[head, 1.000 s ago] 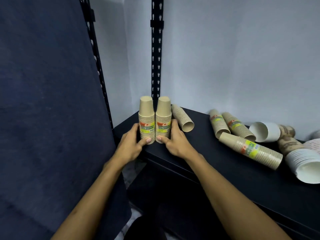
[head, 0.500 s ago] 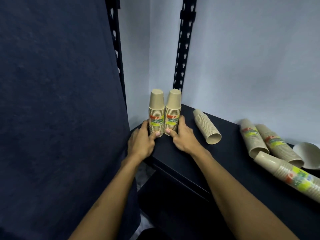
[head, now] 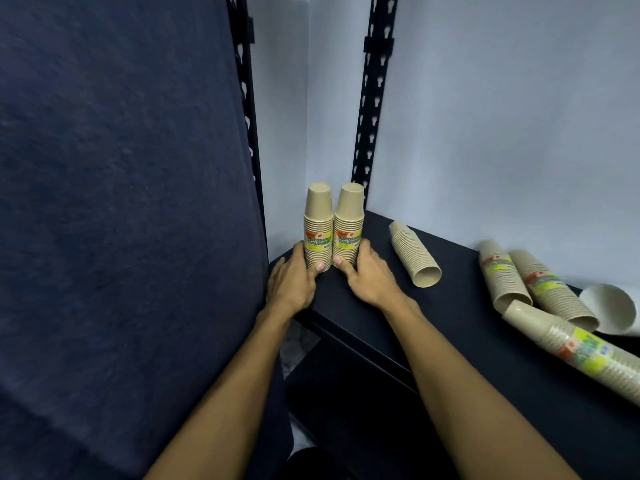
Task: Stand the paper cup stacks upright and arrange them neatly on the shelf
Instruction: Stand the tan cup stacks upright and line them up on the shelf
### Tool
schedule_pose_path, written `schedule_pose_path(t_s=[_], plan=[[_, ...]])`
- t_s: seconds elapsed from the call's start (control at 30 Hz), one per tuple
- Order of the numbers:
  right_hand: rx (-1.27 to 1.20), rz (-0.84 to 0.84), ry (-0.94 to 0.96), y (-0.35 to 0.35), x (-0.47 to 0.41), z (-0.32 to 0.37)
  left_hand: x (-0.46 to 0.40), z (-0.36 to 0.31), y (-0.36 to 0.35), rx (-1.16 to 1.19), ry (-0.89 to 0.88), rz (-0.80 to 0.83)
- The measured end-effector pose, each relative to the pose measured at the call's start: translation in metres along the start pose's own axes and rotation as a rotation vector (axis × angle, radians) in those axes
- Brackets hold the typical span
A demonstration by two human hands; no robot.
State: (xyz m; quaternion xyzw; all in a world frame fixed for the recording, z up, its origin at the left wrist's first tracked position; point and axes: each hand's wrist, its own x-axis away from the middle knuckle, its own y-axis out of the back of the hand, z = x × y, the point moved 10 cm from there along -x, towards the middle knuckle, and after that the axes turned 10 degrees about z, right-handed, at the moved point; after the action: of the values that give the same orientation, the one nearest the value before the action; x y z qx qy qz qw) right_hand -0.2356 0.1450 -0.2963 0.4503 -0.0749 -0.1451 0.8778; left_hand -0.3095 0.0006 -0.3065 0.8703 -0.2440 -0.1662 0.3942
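Two tan paper cup stacks stand upright side by side at the left end of the black shelf (head: 457,306), both with orange and yellow labels. My left hand (head: 292,282) cups the base of the left stack (head: 317,225). My right hand (head: 369,275) cups the base of the right stack (head: 348,225). An unlabelled tan stack (head: 414,252) lies on its side just right of my hands. Three labelled stacks lie tipped further right: one (head: 500,275), another (head: 550,291) and a long one (head: 581,351) nearest the front.
A white cup stack (head: 613,308) lies at the right edge, partly cut off. A dark blue fabric panel (head: 121,220) fills the left side. Black slotted uprights (head: 370,109) rise behind the standing stacks against a pale wall. A lower shelf (head: 346,393) sits below.
The two standing stacks have been slid back toward the shelf's left corner with both hands on their bases. My view has shifted left, so the far right stacks have left the frame.
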Motion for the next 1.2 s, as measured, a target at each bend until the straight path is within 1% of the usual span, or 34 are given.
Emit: schedule_pose_path(t_s=[0.13, 0.2, 0.27, 0.33, 0.43, 0.53, 0.6, 0.7, 0.87, 0.93, 1.0, 1.1, 1.13, 1.2], plan=[[0.113, -0.019, -0.061, 0.002, 0.022, 0.002, 0.006, 0.002, 0.0, 0.056, 0.024, 0.048], [0.123, -0.033, -0.083, 0.005, 0.045, -0.001, 0.011, 0.009, -0.004, 0.057, 0.047, 0.073], [0.185, -0.033, -0.08, 0.003, 0.069, -0.006, 0.024, 0.015, -0.011, 0.031, 0.08, 0.067], [0.258, -0.026, -0.07, 0.0, 0.091, -0.012, 0.048, 0.01, -0.017, -0.004, 0.042, -0.011], [0.296, -0.034, -0.079, 0.003, 0.117, -0.02, 0.09, -0.012, -0.025, -0.051, -0.109, -0.143], [0.309, -0.033, -0.089, 0.008, 0.138, -0.026, 0.112, -0.024, -0.031, -0.157, -0.142, -0.179], [0.314, -0.033, -0.091, 0.013, 0.153, -0.032, 0.118, -0.035, -0.036, -0.235, -0.163, -0.146], [0.325, -0.05, -0.114, 0.028, 0.179, -0.051, 0.123, -0.065, -0.051, -0.277, -0.227, -0.05], [0.353, -0.056, -0.136, 0.061, 0.219, -0.089, 0.115, -0.115, -0.095, -0.385, -0.244, 0.227], [0.367, -0.06, -0.135, 0.075, 0.233, -0.1, 0.111, -0.135, -0.115, -0.375, -0.271, 0.321], [0.412, -0.108, -0.122, 0.091, 0.245, -0.107, 0.104, -0.15, -0.124, -0.282, -0.254, 0.32], [0.492, -0.3, -0.098, 0.122, 0.259, -0.113, 0.084, -0.158, -0.117, -0.111, -0.138, 0.197], [0.512, -0.361, -0.118, 0.134, 0.263, -0.116, 0.077, -0.16, -0.118, -0.099, -0.104, 0.182], [0.546, -0.413, -0.204, 0.153, 0.265, -0.126, 0.067, -0.164, -0.12, -0.127, -0.057, 0.171]])
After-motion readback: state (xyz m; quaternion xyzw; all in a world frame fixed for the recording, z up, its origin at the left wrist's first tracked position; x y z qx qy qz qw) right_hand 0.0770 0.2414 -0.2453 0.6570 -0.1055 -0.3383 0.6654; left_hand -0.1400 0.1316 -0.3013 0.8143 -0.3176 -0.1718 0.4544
